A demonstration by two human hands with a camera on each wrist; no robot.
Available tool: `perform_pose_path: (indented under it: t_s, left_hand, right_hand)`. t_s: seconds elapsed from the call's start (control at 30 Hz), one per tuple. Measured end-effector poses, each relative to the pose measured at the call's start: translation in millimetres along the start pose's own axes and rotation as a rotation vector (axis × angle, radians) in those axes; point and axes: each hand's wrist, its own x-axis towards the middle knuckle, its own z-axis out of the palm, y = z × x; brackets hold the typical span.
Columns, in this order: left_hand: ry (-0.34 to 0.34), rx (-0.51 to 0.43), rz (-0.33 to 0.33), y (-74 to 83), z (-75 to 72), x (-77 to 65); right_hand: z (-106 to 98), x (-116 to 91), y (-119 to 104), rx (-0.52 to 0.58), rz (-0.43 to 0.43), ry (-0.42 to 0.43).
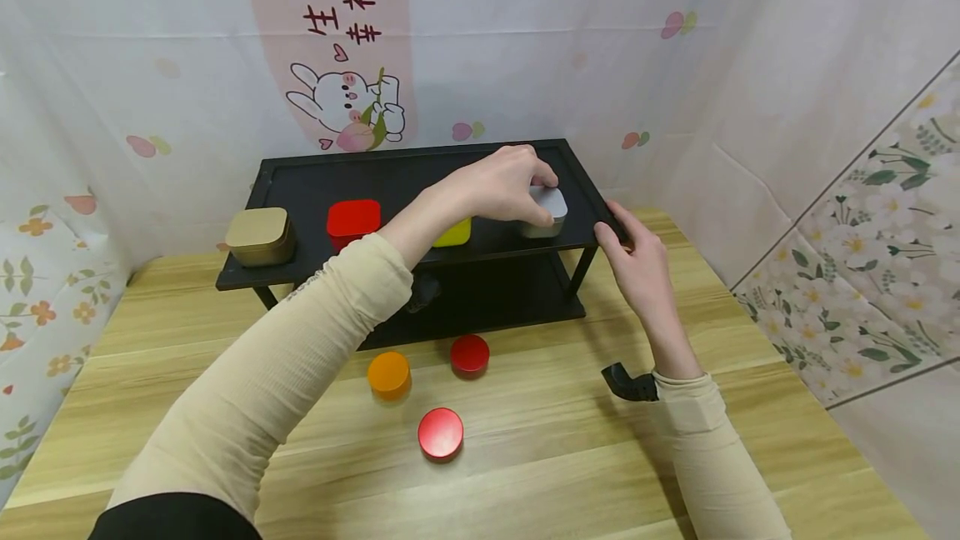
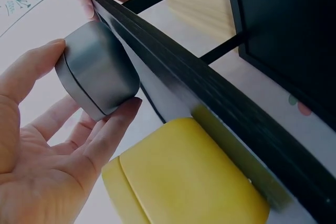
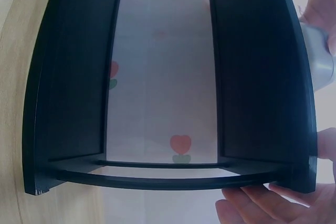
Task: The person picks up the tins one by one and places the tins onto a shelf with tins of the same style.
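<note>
On the top board of a black two-tier shelf (image 1: 322, 177), my left hand (image 1: 502, 183) grips a silver rounded-square tin (image 1: 553, 205) near the right end. In the left wrist view the thumb presses one side of the silver tin (image 2: 94, 66) and the fingers curl round the other, with a yellow tin (image 2: 184, 177) just beside them. My right hand (image 1: 643, 269) holds the shelf's right front corner. The right wrist view shows its fingers (image 3: 257, 203) wrapped past the end of the board, the thumb on the opposite side.
A red tin (image 1: 354, 222) and a gold tin (image 1: 261, 236) stand further left on the top board. Before the shelf, on the wooden table (image 1: 555, 457), lie an orange round piece (image 1: 389, 375) and two red round pieces (image 1: 441, 433). Printed cloth (image 1: 510, 65) hangs close behind.
</note>
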Motion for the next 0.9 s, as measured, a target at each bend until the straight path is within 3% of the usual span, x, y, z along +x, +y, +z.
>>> perform_pose_path:
  t_s: [0.57,0.9]
  left_hand:
    - [-0.023,-0.027,-0.023,-5.5,0.3,3.2]
    - [-0.023,0.006,-0.043,-3.7,2.2,3.6]
  right_hand:
    - [0.4,-0.2,1.4,0.009,-0.001,-0.003]
    - [0.9,0.7,1.9,0.013,-0.013,0.004]
